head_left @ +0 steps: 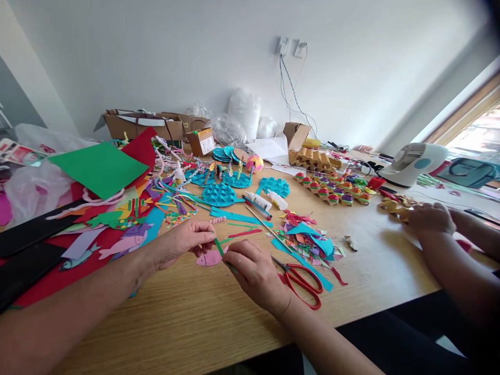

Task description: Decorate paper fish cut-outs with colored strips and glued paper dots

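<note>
My left hand [183,242] pinches a thin green paper strip [220,248] just above a pink paper fish [210,257]. My right hand [255,273] is closed, its fingertips gripping the same strip at its lower end beside the fish. The fish lies on or just above the wooden table [203,312], between both hands. Red-handled scissors [300,280] rest on the table just right of my right hand.
Paper scraps [304,234], coloured sheets [99,166], blue egg-tray pieces [219,194] and glue bottles [260,200] cover the table. Painted egg-carton pieces [334,188], boxes [144,125] and a white fan [414,162] stand farther back. Another person's hand [429,217] works at the right.
</note>
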{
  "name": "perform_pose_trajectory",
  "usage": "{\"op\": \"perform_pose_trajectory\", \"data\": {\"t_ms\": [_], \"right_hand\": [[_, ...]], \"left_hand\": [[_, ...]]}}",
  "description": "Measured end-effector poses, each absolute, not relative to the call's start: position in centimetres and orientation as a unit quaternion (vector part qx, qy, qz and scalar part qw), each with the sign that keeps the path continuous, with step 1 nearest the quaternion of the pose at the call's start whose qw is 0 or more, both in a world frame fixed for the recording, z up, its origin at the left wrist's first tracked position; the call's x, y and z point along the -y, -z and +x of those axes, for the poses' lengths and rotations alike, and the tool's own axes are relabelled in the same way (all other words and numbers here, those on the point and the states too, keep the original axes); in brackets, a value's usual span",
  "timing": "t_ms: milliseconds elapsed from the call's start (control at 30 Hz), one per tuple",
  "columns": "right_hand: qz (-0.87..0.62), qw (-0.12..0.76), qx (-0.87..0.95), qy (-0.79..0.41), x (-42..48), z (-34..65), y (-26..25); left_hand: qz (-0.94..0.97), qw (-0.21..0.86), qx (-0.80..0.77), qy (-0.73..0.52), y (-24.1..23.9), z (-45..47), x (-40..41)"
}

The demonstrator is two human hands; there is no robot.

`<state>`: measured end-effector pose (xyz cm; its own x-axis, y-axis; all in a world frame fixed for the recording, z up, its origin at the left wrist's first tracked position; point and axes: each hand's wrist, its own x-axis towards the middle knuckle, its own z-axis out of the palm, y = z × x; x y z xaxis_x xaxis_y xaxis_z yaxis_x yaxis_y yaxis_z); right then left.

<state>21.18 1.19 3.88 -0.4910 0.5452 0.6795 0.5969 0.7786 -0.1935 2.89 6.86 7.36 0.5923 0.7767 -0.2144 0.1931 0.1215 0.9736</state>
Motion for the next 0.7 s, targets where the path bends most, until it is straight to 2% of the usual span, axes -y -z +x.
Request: {"op": "perform_pose_trajectory", "data": {"t_ms": [200,433,567,700], "right_hand": [[-0.355,0.421,0.835,-0.007,-0.3,20.9,-3.6],[-0.351,0.4,0.846,0.028,1.3,21.1,-3.8],[-0.341,0.406,0.847,-0.042,2.2,21.5,-4.0],[-0.382,0.489,0.769,-0.154,2.2,22.0,-4.4]], "left_hand": [[0.654,0.592,-0.398,-0.252,-6.8,3.0,-7.1],[0.622,0.594,-0.408,-0.305,-7.2,2.9,-7.3],[0.607,0.597,-0.42,-0.314,-7.5,2.6,-7.4],[0.605,0.599,-0.419,-0.315,-7.7,2.4,-7.3]]}}
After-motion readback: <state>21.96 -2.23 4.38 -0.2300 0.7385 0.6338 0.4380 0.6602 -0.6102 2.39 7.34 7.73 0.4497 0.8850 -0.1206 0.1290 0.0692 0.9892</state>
